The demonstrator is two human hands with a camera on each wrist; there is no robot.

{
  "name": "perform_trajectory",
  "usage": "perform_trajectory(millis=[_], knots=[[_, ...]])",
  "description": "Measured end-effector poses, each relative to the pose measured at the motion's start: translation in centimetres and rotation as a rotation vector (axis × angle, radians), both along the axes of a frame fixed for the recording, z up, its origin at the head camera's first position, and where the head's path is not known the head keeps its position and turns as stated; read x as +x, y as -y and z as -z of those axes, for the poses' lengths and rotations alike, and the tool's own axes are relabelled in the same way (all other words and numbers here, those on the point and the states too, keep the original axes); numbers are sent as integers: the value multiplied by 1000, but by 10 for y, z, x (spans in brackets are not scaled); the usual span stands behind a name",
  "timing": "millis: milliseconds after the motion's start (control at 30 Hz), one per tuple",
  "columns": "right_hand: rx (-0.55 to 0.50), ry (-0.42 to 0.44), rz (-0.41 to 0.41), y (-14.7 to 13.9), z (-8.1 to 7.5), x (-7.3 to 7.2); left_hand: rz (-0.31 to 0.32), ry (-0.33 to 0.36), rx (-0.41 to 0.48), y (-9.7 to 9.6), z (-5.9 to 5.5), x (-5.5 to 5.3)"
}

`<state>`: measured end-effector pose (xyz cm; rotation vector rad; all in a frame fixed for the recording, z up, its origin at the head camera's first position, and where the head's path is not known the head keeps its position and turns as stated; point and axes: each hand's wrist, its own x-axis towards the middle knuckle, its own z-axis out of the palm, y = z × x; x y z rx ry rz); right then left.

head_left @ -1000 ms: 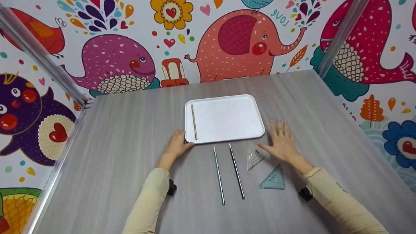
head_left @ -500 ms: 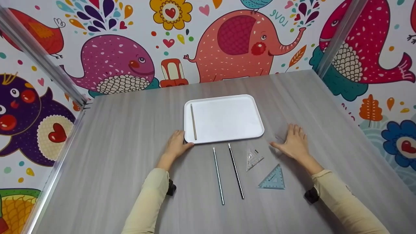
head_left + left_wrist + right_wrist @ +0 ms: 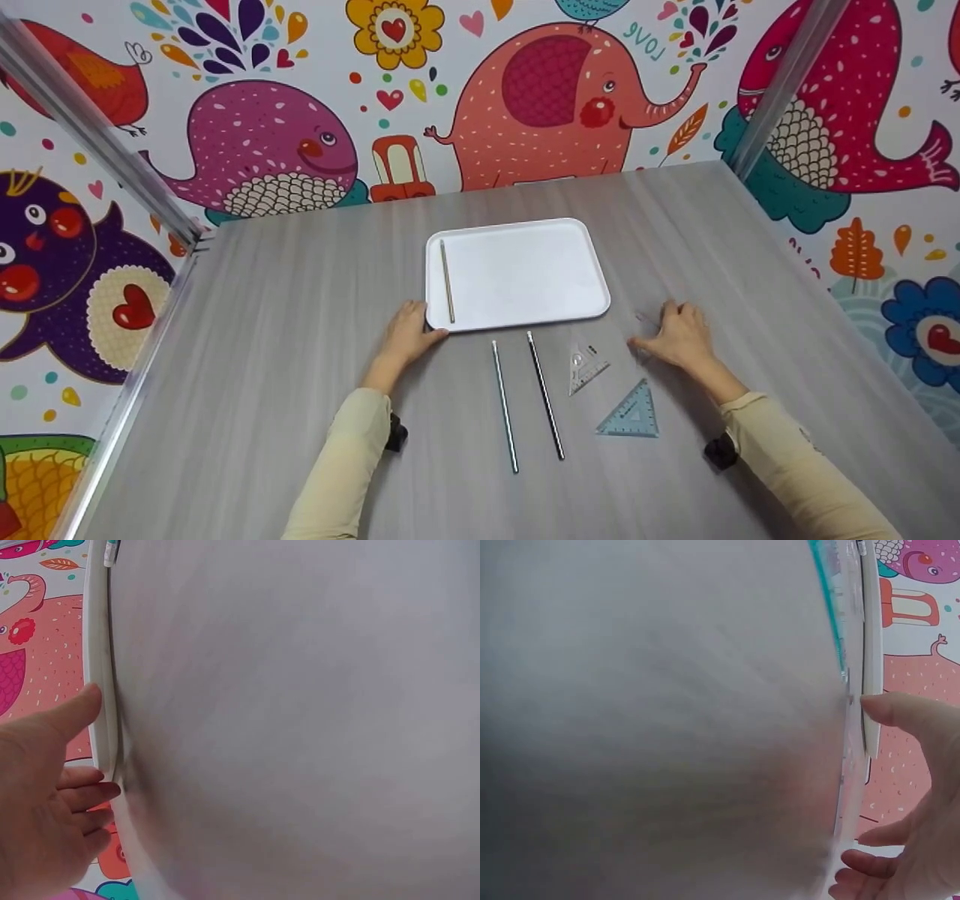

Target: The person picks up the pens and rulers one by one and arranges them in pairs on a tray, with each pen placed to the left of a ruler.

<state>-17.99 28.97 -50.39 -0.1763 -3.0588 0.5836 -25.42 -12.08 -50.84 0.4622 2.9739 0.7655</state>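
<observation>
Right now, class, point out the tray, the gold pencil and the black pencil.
Tray point(image 3: 529, 276): head view, middle of its bare white floor.
Gold pencil point(image 3: 448, 282): head view, midway along its shaft.
Black pencil point(image 3: 546, 396): head view, midway along its shaft.

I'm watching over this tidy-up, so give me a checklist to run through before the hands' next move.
1. Left hand at the white tray: ok, at its near left corner.
2. Gold pencil inside the tray: ok, lying along its left side.
3. All pencils in the tray: not ok; the teal pencil and striped pencil lie on the table.
4. Clear set square and blue set square apart: ok, a gap shows between them.
5. Right hand firmly gripping the transparent piece beside it: cannot tell; the piece barely shows.
</observation>
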Motion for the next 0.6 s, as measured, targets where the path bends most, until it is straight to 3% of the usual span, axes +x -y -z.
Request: perform_trajectory(millis=[600], knots=[[-127, 74, 15, 0, -7, -7, -4, -25, -10, 0, 0, 1]])
